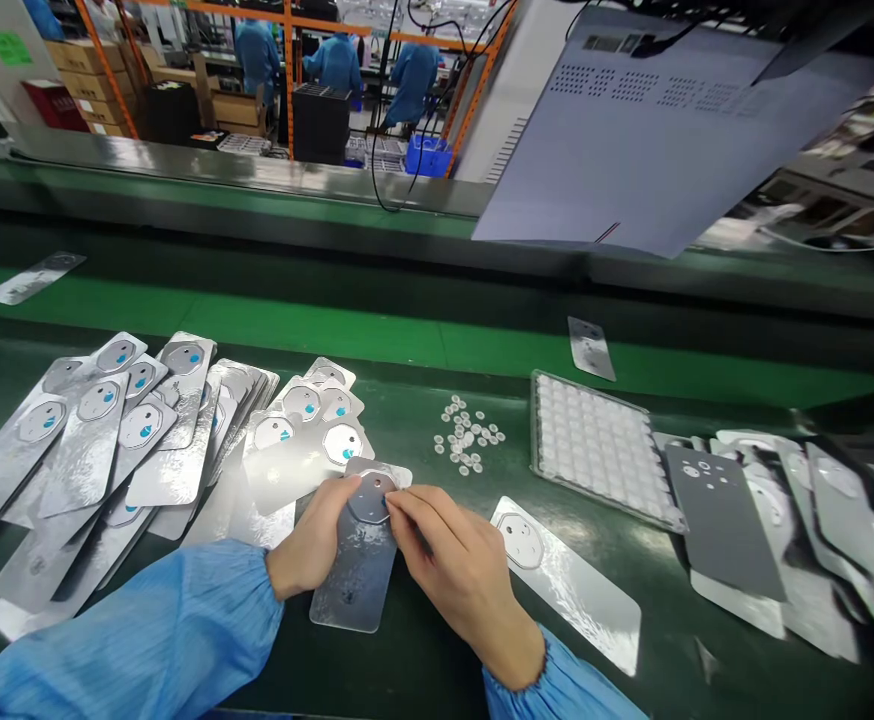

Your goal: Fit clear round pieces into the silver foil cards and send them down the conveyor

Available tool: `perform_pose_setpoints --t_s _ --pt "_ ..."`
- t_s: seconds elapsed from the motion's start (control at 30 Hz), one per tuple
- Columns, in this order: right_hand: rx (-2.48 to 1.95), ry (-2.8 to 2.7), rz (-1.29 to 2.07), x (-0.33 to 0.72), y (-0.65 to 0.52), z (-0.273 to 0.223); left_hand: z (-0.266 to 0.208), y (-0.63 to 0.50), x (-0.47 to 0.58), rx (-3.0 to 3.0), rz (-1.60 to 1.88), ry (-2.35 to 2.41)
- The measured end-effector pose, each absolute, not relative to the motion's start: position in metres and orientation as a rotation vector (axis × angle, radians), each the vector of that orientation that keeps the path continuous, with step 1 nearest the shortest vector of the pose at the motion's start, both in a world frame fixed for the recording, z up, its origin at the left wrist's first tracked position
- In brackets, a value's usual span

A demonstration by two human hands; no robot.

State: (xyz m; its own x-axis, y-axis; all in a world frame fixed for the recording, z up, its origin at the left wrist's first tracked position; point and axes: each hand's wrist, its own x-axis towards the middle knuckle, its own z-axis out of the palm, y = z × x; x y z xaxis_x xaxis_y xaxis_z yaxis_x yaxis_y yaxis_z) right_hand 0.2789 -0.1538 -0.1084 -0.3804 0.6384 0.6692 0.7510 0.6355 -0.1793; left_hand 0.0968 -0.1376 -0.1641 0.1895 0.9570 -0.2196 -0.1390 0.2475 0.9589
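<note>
A shiny rectangular panel (pixel 356 585) with an octagonal patch and small holes near its top lies in front of me. My left hand (pixel 311 538) grips its left edge, the thumb on the upper face. Over the upper right of the panel, my right hand (pixel 458 562) has its thumb and forefinger pinched together at the patch; whatever is between these fingertips is too small or hidden to make out. Several small clear round discs (pixel 468 438) are scattered beyond my right hand. Close to that hand, on its right, rests another silver panel (pixel 572 590) with a round-holed patch.
Panels with blue marks (pixel 99 450) are heaped at left. To the right stand a tray of white pieces (pixel 594 440) and a stack of grey panels (pixel 729 530). A green conveyor strip (pixel 407 330) runs behind; a large pale monitor back (pixel 632 150) overhangs it. People in blue work farther off.
</note>
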Motion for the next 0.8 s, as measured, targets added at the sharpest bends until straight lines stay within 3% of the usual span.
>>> perform_pose_setpoints --t_s 0.4,0.6,0.8 --pt "-0.958 -2.127 -0.213 0.286 -0.159 -0.116 -0.135 -0.132 0.105 0.723 1.017 1.061" --pt "-0.94 -1.906 0.086 0.28 -0.159 -0.118 -0.126 -0.133 0.106 0.701 0.999 1.016" --pt "-1.284 -1.505 0.422 0.31 -0.186 -0.095 -0.113 -0.132 0.106 0.56 0.748 0.734"
